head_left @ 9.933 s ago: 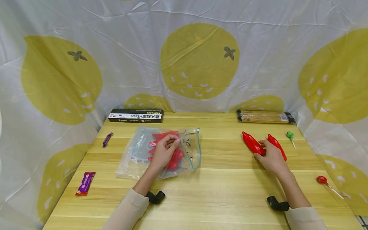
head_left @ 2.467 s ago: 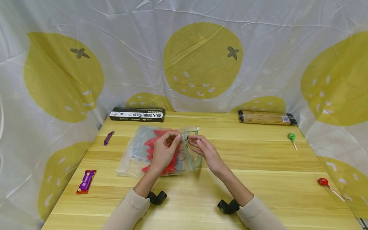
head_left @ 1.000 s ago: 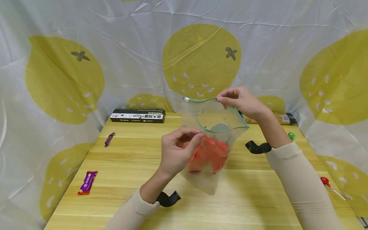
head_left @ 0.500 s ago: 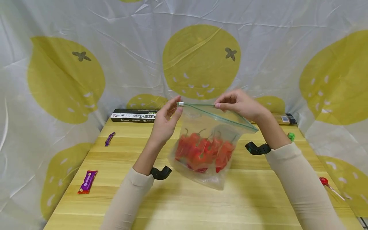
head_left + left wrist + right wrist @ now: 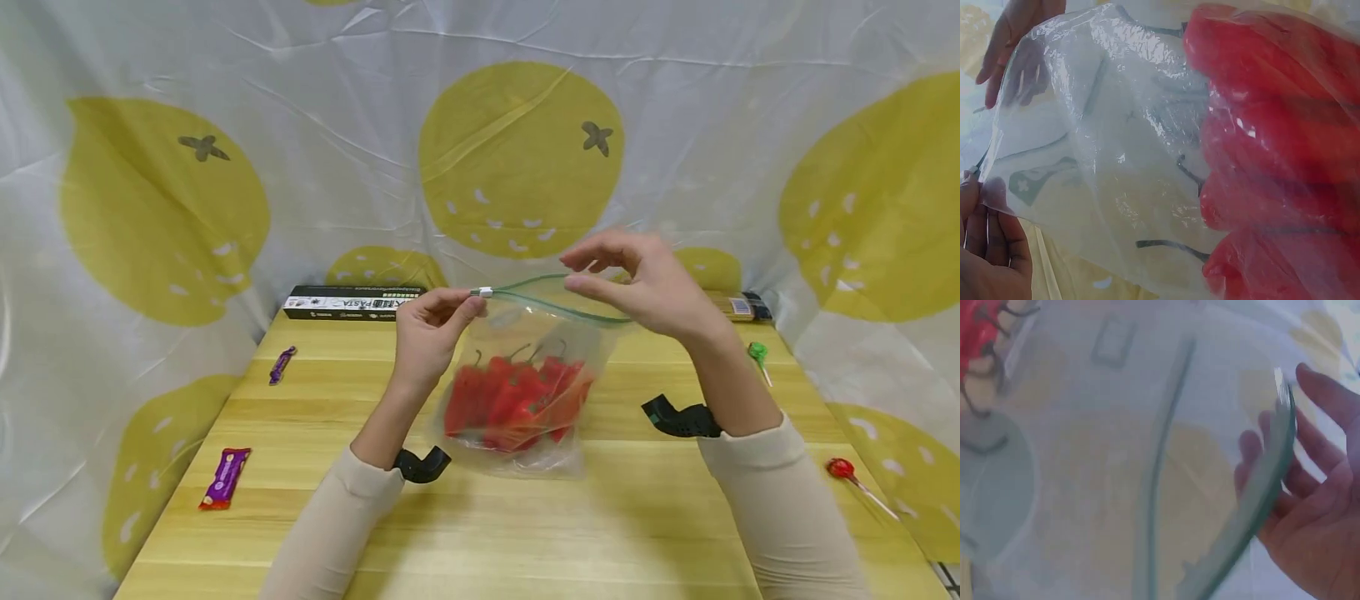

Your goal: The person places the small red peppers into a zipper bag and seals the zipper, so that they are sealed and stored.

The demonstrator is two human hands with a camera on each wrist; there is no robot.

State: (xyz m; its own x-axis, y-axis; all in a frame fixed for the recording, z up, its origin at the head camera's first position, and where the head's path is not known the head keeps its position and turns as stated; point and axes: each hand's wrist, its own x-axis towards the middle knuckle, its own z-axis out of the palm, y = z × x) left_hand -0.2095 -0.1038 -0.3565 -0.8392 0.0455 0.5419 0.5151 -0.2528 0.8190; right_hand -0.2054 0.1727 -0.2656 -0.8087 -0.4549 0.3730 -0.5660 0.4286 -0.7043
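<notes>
A clear slider zip bag [image 5: 525, 325] with a green-edged mouth hangs upright over the table, its mouth gaping. Inside lie several red peppers [image 5: 517, 396] with thin dark stems, also large in the left wrist view [image 5: 1272, 131]. My left hand [image 5: 431, 333] pinches the bag's top left corner beside the white slider [image 5: 485, 292]. At the right part of the mouth, my right hand [image 5: 645, 279] has thumb and fingers spread apart. The right wrist view shows its fingers behind the clear plastic and the thumb [image 5: 1322, 394] near the green edge, with a gap between them.
A black pasta box [image 5: 337, 302] stands at the back left; a dark-ended package [image 5: 738, 307] is partly hidden behind my right hand. Purple wrapped sweets [image 5: 282, 365] and a purple bar [image 5: 225, 478] lie left. Green [image 5: 758, 352] and red [image 5: 840, 468] lollipops lie right.
The two loose red peppers at right left the table. The bag was lifted upright from the table. My left hand took the slider corner; my right hand let go of the rim.
</notes>
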